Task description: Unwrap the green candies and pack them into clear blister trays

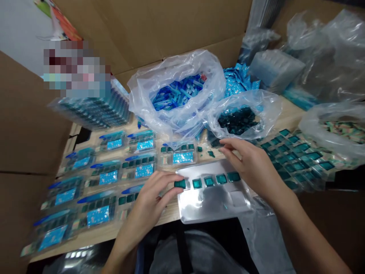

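A clear plastic tray point(205, 207) lies in front of me, with a row of small glossy teal squares point(209, 181) along its upper part. At the left end of that row, my left hand point(158, 192) pinches a teal square piece point(179, 184) between thumb and forefinger. My right hand point(248, 158) is over the tray's upper right edge, its thumb and forefinger slightly apart. Those fingertips are close to the plastic bag point(270, 110) of dark teal pieces point(238, 120). I make out nothing held between them.
Filled clear packs point(98, 215) with blue pens and blue sachets cover the left. A stack of packs point(97, 110) stands behind. Farther back is a bag of blue pens point(176, 93). Sheets of teal squares point(293, 156) and another bag point(345, 131) lie right.
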{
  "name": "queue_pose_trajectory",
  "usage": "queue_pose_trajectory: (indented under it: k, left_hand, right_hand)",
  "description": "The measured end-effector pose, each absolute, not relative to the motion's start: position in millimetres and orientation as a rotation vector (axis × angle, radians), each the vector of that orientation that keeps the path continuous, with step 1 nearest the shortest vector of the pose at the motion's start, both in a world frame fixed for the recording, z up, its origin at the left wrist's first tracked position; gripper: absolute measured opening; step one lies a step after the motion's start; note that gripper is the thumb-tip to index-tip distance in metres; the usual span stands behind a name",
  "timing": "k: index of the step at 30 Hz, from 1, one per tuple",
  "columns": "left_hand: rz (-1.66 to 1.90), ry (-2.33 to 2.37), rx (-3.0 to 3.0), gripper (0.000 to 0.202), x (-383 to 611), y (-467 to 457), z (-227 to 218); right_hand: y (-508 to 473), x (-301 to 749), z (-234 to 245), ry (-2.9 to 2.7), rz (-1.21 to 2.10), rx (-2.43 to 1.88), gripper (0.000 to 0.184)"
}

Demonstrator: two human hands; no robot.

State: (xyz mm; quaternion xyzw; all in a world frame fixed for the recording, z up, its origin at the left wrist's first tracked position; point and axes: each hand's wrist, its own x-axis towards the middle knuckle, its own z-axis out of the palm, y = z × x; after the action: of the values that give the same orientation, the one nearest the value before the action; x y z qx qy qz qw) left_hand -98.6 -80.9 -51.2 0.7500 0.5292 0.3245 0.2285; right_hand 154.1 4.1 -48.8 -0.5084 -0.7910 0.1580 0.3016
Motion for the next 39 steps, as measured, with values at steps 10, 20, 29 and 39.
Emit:
queue_pose_trajectory:
  k: [10, 20, 29, 39]
  left_hand:
    - [0.888, 1.394, 2.426, 0.022, -83.3, -71.0, -57.9]
    - [0.6, 1.196, 2.472, 0.022, -75.0, -99.2, -34.0]
    - [0.172, 1.052, 2.25, 0.018, -51.2, -78.9, -21.3]
    - [-0.047, 0.898, 2.13, 0.021, -57.6, -63.0, -15.8]
  right_hand:
    - [-12.3, 172.6, -60.6, -2.009, 0.42, -1.357, 0.023]
    - [-47.9, 204.7, -68.4, -1.837, 0.402, -1.449, 0.022]
    - [-70.5, 201.8, -76.5, -1.823, 0.476, -1.402, 0.012]
    - [-81.3, 199.2, -71.8, -1.858, 0.616, -1.336, 0.011]
